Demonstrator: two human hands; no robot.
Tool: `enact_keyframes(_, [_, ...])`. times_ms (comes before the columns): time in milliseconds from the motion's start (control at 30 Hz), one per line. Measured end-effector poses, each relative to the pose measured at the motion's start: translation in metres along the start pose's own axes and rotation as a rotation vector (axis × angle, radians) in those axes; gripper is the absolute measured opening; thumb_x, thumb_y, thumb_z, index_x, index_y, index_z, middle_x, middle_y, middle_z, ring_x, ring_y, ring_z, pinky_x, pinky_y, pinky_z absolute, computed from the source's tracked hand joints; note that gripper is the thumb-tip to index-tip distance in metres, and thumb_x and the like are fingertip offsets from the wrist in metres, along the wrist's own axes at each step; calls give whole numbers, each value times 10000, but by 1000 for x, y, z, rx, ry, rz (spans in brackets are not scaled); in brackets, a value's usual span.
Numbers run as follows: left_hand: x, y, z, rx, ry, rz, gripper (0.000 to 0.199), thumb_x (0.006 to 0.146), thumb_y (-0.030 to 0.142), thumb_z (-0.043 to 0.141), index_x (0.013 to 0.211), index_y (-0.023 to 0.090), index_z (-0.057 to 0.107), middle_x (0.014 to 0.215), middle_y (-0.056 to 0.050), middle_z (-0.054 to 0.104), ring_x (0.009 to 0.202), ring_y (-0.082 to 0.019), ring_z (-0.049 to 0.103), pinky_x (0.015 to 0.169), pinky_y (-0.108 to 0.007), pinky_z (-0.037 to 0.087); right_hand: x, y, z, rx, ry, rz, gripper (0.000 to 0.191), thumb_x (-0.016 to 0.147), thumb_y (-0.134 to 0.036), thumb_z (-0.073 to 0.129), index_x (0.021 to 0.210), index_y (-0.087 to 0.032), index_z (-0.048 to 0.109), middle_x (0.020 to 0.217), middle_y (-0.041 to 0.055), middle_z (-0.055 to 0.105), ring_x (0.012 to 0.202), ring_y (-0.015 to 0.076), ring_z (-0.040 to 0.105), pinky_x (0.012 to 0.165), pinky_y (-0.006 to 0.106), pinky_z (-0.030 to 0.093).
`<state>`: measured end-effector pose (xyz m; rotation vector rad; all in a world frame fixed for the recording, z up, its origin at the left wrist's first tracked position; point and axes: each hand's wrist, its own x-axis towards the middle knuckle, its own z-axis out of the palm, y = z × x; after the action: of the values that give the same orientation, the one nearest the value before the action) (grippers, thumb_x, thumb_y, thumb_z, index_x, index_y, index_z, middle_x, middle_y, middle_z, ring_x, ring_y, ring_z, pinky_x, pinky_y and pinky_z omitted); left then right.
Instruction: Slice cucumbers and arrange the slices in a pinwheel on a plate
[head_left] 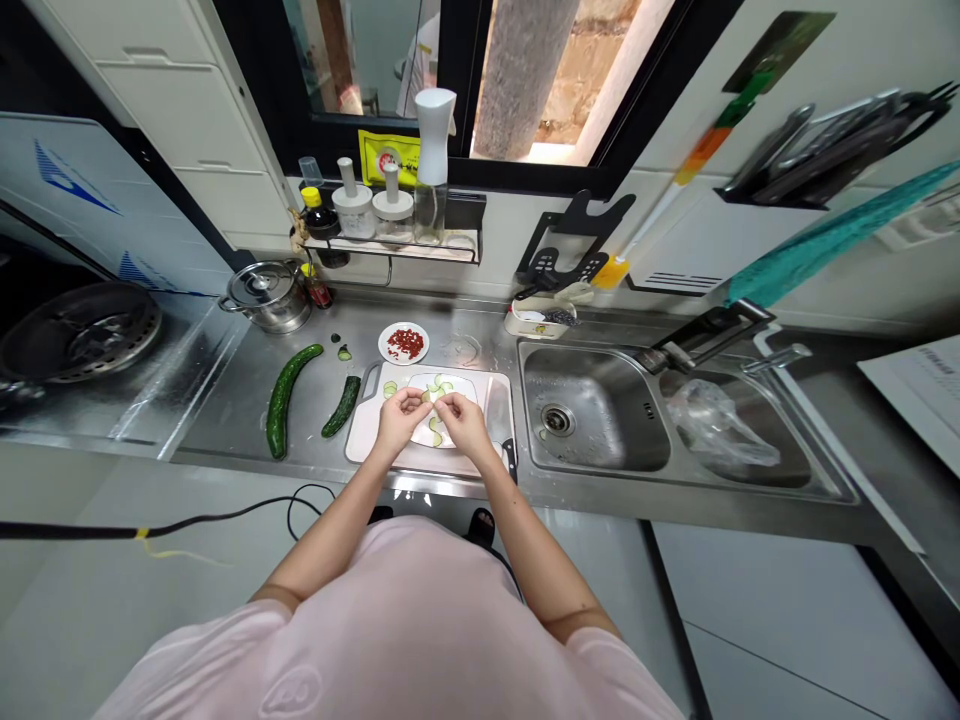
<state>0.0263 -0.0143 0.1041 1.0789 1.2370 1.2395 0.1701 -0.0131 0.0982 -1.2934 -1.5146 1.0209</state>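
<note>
Over a white plate (466, 382) on the cutting board (367, 425), my left hand (405, 410) and my right hand (463, 415) meet fingertip to fingertip. Both are closed in a pinch on what looks like a thin cucumber slice (433, 396), mostly covered by the fingers. More pale green cucumber slices (441, 384) lie on the plate, partly hidden by my hands. A small pile of slices (390, 388) rests on the board at its upper left. Along the board's right side lies a knife (510, 460) with a black handle.
Left of the board lie a cut cucumber (342, 407), a whole cucumber (294, 400) and cucumber ends (344, 353). Behind it stands a small plate of chopped red pieces (405, 344). A sink (600, 410) is on the right; a lidded pot (268, 295) and a pan (79, 330) stand left.
</note>
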Motion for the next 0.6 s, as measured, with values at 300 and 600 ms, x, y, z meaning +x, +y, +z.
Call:
enact_keyframes(300, [-3,1,5,18,17,-7,473,662,332,703,1078,194,525,653,31,566,583,-90,529,570,-198,392,1,8,5,98,13,77,244,773,-423,580,772,-181,608,690,11,622,609,138,555,573,249,436])
enact_keyframes(600, [-1,-4,7,30,48,12,515,688,291,681,1154,183,491,675,35,564,572,-70,509,553,-177,374,-1,13,9,207,-23,164,267,737,-438,603,769,-173,585,619,-6,591,573,127,545,566,242,446])
